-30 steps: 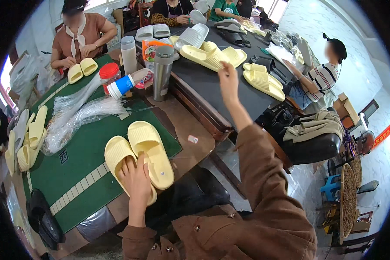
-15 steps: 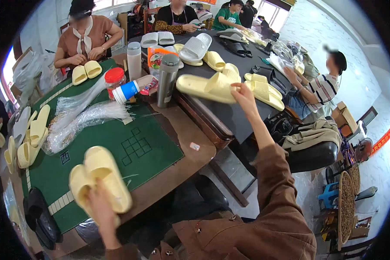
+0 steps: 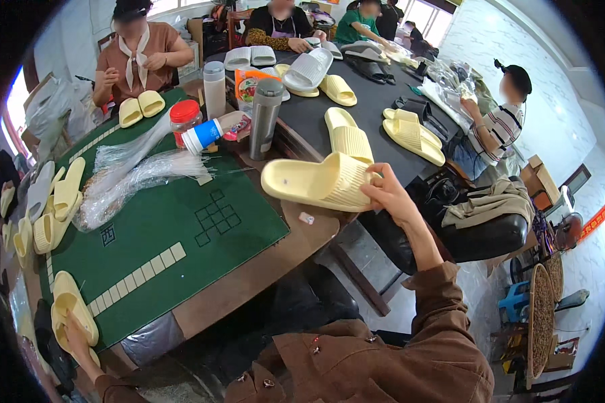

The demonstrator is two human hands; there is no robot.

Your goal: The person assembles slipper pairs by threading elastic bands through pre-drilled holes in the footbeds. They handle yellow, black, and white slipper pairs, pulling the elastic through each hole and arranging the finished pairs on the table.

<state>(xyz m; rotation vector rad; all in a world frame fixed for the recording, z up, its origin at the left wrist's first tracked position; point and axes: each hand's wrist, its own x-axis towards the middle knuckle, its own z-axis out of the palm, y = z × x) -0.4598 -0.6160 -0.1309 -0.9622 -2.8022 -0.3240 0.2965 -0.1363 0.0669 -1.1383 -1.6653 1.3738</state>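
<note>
At centre, the right hand (image 3: 391, 196) pinched 1 yellow slipper (image 3: 309, 181) by its toe end, heel pointing left, long axis roughly crosswise. Lower left, the left hand (image 3: 77, 336) touched 2 slippers (image 3: 67, 295), toes upward; I couldn't tell its grip.

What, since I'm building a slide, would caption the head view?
Left hand gripping yellow slippers by a green mat, right hand holding another yellow slipper.

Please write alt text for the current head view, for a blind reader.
A person's right hand pinches a pale yellow slipper by its strap end, while the left hand holds yellow slippers near the left edge of a green mat. Other people appear beyond, around a dark table.
</note>
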